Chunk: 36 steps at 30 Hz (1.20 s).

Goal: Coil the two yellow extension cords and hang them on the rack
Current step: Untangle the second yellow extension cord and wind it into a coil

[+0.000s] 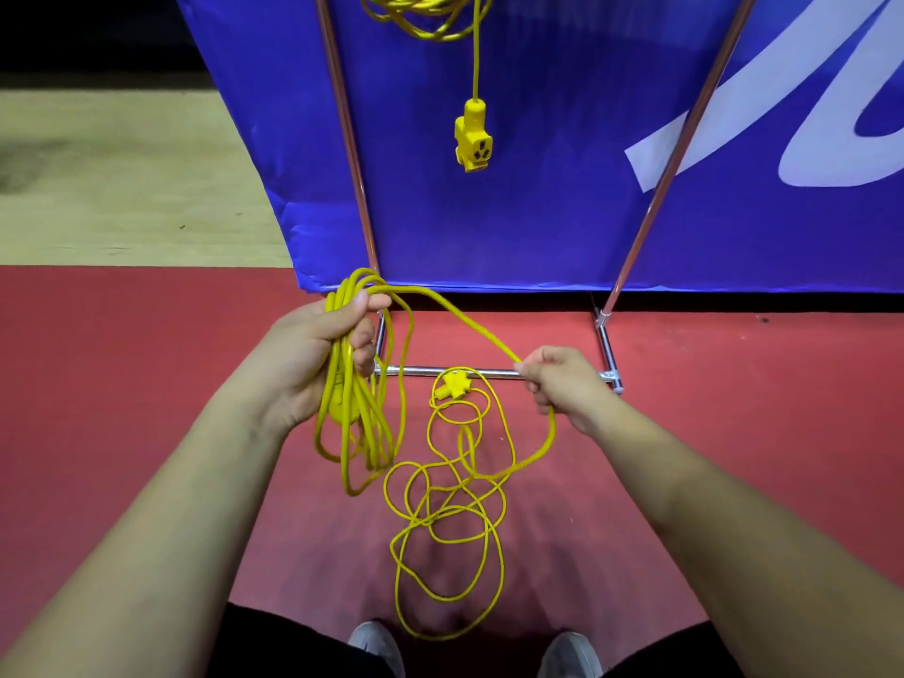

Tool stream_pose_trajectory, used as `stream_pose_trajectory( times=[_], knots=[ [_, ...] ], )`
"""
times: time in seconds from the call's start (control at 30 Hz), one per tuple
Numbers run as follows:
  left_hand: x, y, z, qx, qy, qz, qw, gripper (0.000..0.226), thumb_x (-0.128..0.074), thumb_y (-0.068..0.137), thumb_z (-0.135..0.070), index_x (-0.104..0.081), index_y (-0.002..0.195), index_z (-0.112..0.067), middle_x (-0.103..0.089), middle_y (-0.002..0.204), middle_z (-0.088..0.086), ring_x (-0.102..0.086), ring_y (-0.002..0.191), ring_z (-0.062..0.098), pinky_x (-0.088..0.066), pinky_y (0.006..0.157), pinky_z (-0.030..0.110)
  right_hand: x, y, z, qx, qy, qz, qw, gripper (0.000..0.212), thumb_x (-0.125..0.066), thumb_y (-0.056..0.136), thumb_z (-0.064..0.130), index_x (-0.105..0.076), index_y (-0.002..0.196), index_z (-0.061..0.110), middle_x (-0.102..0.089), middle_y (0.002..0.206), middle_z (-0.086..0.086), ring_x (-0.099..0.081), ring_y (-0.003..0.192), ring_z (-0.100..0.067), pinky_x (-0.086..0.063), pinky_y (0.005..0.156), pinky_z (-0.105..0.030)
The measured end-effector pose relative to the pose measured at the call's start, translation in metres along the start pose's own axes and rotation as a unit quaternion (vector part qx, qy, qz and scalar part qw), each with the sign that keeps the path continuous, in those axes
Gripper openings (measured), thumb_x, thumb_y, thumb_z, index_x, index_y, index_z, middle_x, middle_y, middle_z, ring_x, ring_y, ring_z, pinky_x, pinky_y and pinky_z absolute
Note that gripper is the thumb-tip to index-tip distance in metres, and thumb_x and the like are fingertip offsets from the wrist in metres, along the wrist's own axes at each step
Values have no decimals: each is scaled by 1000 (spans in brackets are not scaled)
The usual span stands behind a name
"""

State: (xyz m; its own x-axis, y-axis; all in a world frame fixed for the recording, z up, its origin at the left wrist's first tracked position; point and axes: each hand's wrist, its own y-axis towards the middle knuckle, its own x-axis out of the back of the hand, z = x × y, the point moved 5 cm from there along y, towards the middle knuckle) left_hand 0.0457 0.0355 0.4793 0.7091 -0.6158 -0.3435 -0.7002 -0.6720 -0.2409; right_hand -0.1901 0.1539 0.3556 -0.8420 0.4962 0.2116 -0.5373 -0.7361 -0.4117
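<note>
Head camera, looking down: the left hand [318, 349] is curled round a bunch of long loops [357, 428] of a yellow cord, thumb pressed over the top of the bunch, so the loops hang from the fist toward the red floor [122, 384]. From the top of that bunch a single strand [464, 320] runs across to the right hand [562, 384], which pinches it between thumb and curled fingers. Past the right hand the strand bends down and joins the loose rest of the cord [450, 521], which lies in tangled rings on the floor between the two arms. Its plug [452, 384] lies at the far end of the tangle, just by the low bar of the rack [416, 370].

The rack's two shiny poles [350, 139] rise from that base in front of a blue banner [538, 212] with white lettering. At the top edge the other yellow cord [425, 14] hangs as a coil, only its lower part in view, with one end dropping straight down to a yellow socket block [472, 137] that dangles free in front of the banner.

At the bottom edge two grey shoes [376, 648] stand on the floor, the nearest ring of cord between them. A strip of pale wooden floor [122, 178] lies beyond the red, on the left
</note>
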Motion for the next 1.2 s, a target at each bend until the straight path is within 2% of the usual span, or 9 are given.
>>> stream_pose_trajectory(
  times=[0.13, 0.27, 0.33, 0.43, 0.57, 0.7, 0.93, 1.07, 1.2],
  knots=[
    [-2, -2, 5, 20, 28, -13, 999, 16, -52, 92, -18, -59, 87, -5, -53, 56, 1, -56, 47, 14, -47, 46, 21, -13, -37, 50, 57, -307, 141, 940, 20, -68, 81, 7, -66, 62, 14, -48, 59, -11, -38, 50, -20, -29, 42, -21],
    [-20, -7, 21, 66, 35, 39, 996, 9, -49, 93, -15, -50, 92, -6, -70, 91, 29, -70, 87, 39, -57, 81, 42, -37, -94, 93, 87, -214, 374, 898, 12, -66, 88, 12, -70, 78, 6, -44, 47, 0, -34, 44, -14, -28, 43, -22],
    [-34, -13, 29, 85, 64, 99, 989, 17, -53, 89, -17, -51, 99, -4, -68, 96, 32, -69, 89, 42, -59, 78, 42, -37, -96, 111, 142, -109, 344, 922, 20, -62, 91, 15, -68, 84, -2, -41, 48, 0, -30, 44, -12, -25, 43, -21],
    [-44, -16, 25, 59, 99, 136, 984, 13, -56, 89, -19, -57, 84, -6, -61, 65, 12, -59, 51, 23, -49, 51, 26, -23, -80, 115, 194, -64, 266, 942, 31, -66, 89, 20, -61, 85, -11, -43, 55, -3, -34, 51, -16, -28, 49, -25],
    [-41, -11, 21, 79, -8, 106, 991, 9, -50, 88, -14, -46, 80, -12, -41, 57, 4, -37, 40, 11, -32, 42, 19, -4, -59, 70, 137, -66, 295, 943, 8, -66, 88, 10, -63, 86, 3, -59, 67, -9, -56, 63, -19, -47, 68, -29],
    [-43, -6, 29, 96, -27, 86, 991, 8, -50, 87, -13, -45, 81, -12, -41, 55, 3, -37, 39, 10, -30, 40, 19, 7, -45, 43, 125, -134, 281, 942, 7, -64, 91, 15, -65, 84, 16, -67, 79, 0, -59, 79, -10, -42, 86, -27],
    [-38, -3, 23, 83, -17, 59, 995, 8, -50, 84, -15, -45, 80, -11, -52, 56, 7, -45, 39, 15, -38, 41, 19, 13, -38, 36, 112, -100, 258, 955, 9, -60, 93, 7, -61, 88, 14, -63, 72, -4, -60, 79, -26, -47, 82, -38],
    [-39, -8, 31, 140, 38, 71, 987, 19, -54, 79, -13, -52, 95, -3, -70, 81, 27, -71, 74, 38, -58, 62, 36, 30, -37, 49, 141, -33, 160, 976, 13, -56, 95, 9, -66, 88, 14, -43, 59, 0, -34, 49, -14, -31, 51, -25],
    [-45, -12, 34, 167, 66, 96, 979, 33, -55, 78, -15, -48, 109, -8, -69, 94, 30, -71, 83, 38, -59, 67, 36, 32, -55, 73, 187, -108, 164, 963, 13, -62, 91, 8, -74, 87, 11, -40, 49, 2, -31, 46, -13, -26, 49, -26]
  ],
)
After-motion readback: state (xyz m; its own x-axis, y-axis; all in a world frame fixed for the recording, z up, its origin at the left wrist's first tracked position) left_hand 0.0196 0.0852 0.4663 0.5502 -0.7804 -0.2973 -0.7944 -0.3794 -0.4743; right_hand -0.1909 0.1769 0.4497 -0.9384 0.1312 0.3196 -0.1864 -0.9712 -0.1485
